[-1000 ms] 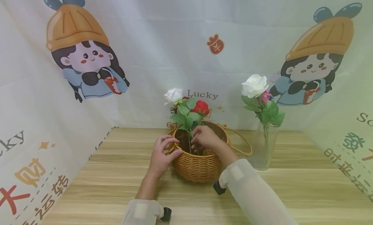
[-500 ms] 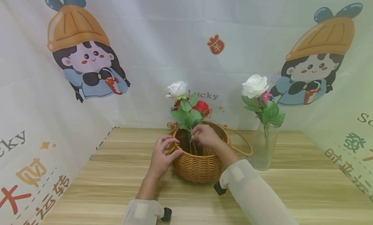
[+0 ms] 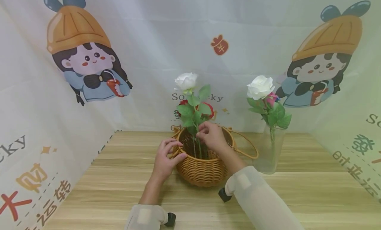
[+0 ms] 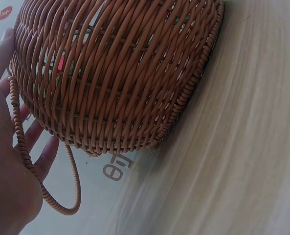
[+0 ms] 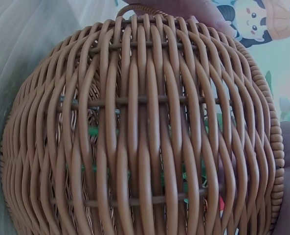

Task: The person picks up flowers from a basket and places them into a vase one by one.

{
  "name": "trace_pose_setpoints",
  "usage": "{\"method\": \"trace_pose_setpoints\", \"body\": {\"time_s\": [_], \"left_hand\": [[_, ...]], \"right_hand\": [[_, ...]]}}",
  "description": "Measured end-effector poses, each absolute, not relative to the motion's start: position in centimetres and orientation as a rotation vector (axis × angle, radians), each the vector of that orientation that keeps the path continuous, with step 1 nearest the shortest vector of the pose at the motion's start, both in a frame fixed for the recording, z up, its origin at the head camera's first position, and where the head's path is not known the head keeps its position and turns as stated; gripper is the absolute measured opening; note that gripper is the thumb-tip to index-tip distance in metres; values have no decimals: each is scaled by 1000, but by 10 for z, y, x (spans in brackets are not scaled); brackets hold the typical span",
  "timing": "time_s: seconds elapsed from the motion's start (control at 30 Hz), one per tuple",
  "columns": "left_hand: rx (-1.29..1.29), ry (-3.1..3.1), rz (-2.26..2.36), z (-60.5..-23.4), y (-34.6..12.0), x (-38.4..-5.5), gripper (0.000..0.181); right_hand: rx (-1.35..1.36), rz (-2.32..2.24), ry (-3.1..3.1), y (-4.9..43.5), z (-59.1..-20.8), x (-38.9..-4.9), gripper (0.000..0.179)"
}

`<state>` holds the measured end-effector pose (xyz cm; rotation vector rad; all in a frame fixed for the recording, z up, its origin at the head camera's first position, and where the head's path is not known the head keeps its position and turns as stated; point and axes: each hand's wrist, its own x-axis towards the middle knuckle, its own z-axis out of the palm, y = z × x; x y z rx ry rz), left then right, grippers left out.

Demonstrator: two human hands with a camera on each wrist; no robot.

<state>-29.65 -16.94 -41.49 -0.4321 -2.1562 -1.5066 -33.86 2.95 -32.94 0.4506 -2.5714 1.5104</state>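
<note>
In head view, looking forward and down over the wicker basket (image 3: 203, 172)
In wrist views, facing the same basket closely from near left and right.

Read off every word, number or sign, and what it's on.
"So Lucky": cloth backdrop, back; rose leaves cover part
"cky": left side, cut off
"财": left side
"大": left side
"运转": left side
"So": right side
"發": right side
"时来运": right side
"时": backdrop, left wrist view
Other backdrop characters: hidden or cut, unreadable
Red pouch print: sign too small
Numbers: none seen
</note>
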Motion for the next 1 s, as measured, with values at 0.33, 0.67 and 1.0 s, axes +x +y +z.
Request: {"method": "trace_pose_setpoints", "body": {"time_s": [0.33, 0.67, 1.0], "left_hand": [[-430, -2158, -1506, -414, -170, -296, 28], [-436, -2166, -1530, -414, -170, -298, 27], [-430, -2152, -1530, -414, -173, -298, 26]], "right_hand": [[437, 1585, -2458, 29, -329, -336, 19], [412, 1690, -2342, 36, -322, -330, 22], [474, 1638, -2269, 43, -305, -324, 24]]}}
